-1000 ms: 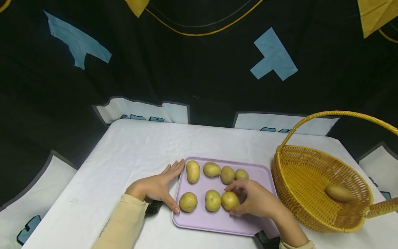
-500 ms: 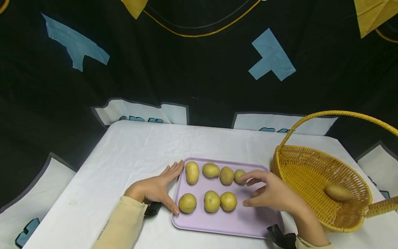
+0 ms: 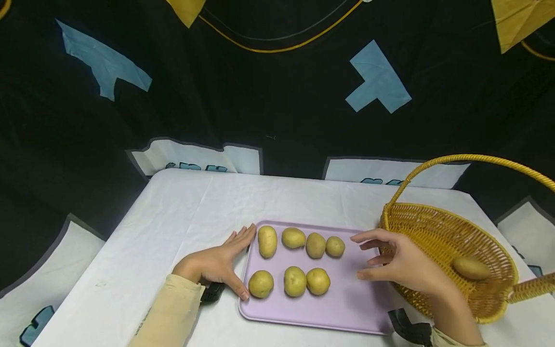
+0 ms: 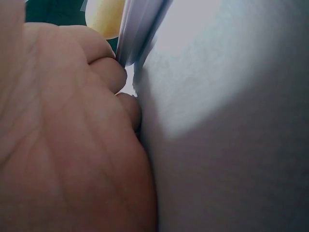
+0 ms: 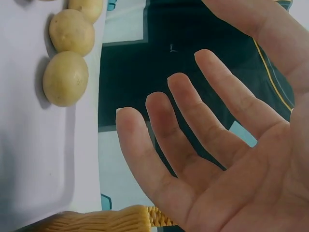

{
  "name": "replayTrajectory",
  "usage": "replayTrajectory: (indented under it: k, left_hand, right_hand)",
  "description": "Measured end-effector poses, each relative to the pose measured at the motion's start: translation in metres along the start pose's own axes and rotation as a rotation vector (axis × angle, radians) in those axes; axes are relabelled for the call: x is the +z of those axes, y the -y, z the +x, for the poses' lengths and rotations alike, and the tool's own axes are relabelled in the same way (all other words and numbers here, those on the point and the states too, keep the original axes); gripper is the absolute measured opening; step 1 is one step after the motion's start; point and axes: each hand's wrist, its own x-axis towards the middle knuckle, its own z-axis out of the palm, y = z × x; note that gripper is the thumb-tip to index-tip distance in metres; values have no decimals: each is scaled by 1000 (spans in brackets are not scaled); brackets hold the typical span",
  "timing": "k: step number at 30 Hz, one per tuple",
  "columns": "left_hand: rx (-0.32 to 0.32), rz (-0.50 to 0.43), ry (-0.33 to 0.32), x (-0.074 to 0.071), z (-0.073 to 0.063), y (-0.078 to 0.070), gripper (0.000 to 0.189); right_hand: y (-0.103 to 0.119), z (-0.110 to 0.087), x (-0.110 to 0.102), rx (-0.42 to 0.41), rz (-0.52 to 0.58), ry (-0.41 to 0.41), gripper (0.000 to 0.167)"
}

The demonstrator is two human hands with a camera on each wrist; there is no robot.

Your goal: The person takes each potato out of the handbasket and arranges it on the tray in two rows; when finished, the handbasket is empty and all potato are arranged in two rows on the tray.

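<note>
A lilac tray (image 3: 347,308) carries several potatoes in two rows. Three are in the front row: a left potato (image 3: 261,284), a middle potato (image 3: 295,281) and a right potato (image 3: 318,281), the last two side by side. At the back lie an oblong potato (image 3: 267,241) and others, ending with a small potato (image 3: 335,246). My left hand (image 3: 218,265) rests at the tray's left edge, thumb and fingers spread along the rim. Over the tray's right side, my right hand (image 3: 401,260) holds nothing; the right wrist view shows its fingers (image 5: 186,96) apart and loosely bent.
Right of the tray stands a yellow wicker basket (image 3: 416,231) with a tall arched handle (image 3: 477,157). One potato (image 3: 471,268) lies inside it. A white cloth (image 3: 208,202) covers the table, and a dark curtain (image 3: 243,96) hangs behind.
My right hand has let go of the right front potato and moved right, away from the potatoes toward the basket. My left hand has stayed at the tray's edge.
</note>
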Motion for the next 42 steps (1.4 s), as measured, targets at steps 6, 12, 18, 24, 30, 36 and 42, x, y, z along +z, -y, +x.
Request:
replayTrajectory:
  k: [6, 12, 18, 24, 30, 36, 42]
  left_hand:
    - [1, 5, 3, -2, -1, -1, 147]
    - [-2, 6, -1, -4, -2, -2, 147]
    - [-1, 0, -4, -6, -3, -2, 147]
    - [-4, -11, -12, -5, -4, -1, 147]
    - [-5, -12, -14, -4, -5, 2, 147]
    - [1, -4, -13, -5, -3, 1, 147]
    - [5, 2, -14, -8, -2, 0, 146]
  right_hand:
    - [-1, -2, -8, -33, 27, -3, 57]
    - [1, -5, -38, -57, -118, -9, 55]
    - [-7, -7, -81, 0, -250, 79, 56]
    - [-22, -3, -116, 72, -343, 176, 60]
    - [-43, -2, -138, 169, -405, 223, 64]
    - [-59, -3, -152, 314, -409, 242, 70]
    - [-72, -3, -162, 438, -478, 258, 60]
